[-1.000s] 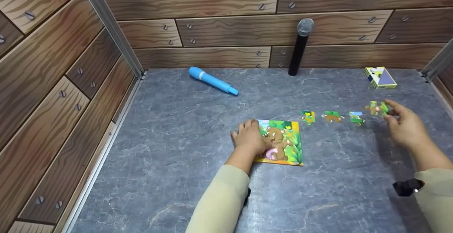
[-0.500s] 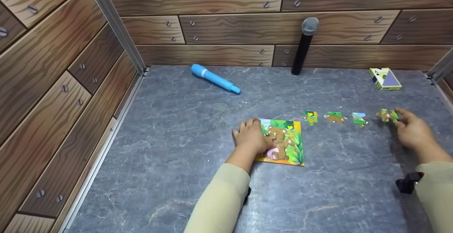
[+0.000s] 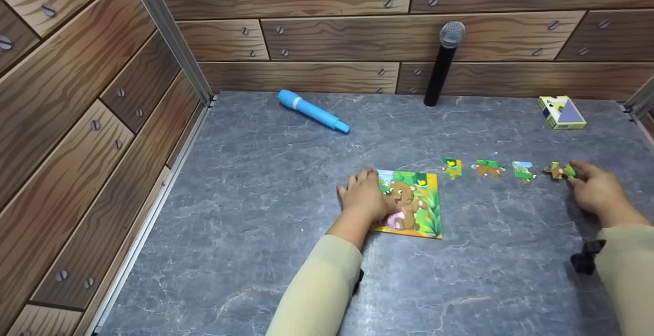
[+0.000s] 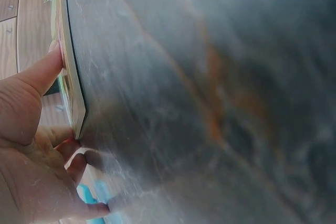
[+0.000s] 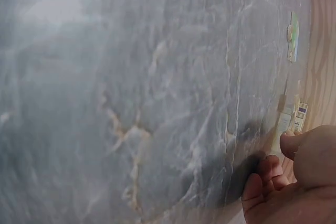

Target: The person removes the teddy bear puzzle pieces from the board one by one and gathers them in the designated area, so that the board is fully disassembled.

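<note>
Lowered since the earlier frame, the right hand (image 3: 597, 189) pinches a puzzle piece (image 3: 560, 171), which a jerky release might knock into its nine-o'clock neighbour (image 3: 523, 170), while farther toward nine o'clock the left hand (image 3: 364, 198) grips the puzzle board (image 3: 428, 211).

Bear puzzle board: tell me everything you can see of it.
The bear puzzle board is a flat, squarish panel lying picture-side up on the grey, marbled table. It shows a brown bear with a pink patch at its lower body, green foliage, and orange along the right and bottom borders. In the left wrist view its edge looks pale, like wood or thick card. The left hand holds it at its left side, hiding part of the picture.
</note>
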Demonstrator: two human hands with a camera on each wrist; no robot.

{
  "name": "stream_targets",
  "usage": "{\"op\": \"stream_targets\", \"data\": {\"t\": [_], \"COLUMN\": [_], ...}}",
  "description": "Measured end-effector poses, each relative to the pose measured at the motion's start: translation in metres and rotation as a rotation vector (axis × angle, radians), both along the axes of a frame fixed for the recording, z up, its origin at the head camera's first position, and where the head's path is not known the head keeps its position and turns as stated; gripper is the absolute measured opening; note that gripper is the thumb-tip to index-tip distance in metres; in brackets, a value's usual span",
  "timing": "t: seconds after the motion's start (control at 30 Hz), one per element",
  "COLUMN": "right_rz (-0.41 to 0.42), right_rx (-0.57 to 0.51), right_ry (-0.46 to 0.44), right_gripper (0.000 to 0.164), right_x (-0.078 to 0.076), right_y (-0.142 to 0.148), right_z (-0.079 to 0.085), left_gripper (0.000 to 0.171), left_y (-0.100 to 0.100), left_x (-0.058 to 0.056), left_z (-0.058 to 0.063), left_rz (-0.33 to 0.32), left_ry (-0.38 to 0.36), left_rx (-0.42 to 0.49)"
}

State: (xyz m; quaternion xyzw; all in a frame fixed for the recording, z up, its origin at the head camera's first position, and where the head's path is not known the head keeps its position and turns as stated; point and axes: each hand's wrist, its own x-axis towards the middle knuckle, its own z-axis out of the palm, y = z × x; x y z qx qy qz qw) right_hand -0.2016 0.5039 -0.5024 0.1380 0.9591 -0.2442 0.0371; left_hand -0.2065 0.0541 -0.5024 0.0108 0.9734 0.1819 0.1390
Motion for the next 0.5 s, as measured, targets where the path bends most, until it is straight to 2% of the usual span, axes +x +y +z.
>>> {"op": "stream_targets", "data": {"t": [0.13,0.5], "right_rz": [0.005,-0.081], "right_rx": [0.019,0.023], "right_ry": [-0.007,-0.092], "right_gripper": [0.052,0.055], "right_x": [-0.0045,-0.0103], "right_y": [-0.0018,-0.0035], "right_z": [0.0001,-0.0036], "left_gripper": [0.1,0.098], "left_y": [-0.0012,-0.0002], "left_x": [0.001,-0.0005], "left_z": [0.0007,0.0002], "left_rz": [0.008,0.008], "left_ry": [-0.001,-0.013], "left_rx": [0.0,0.001]}}
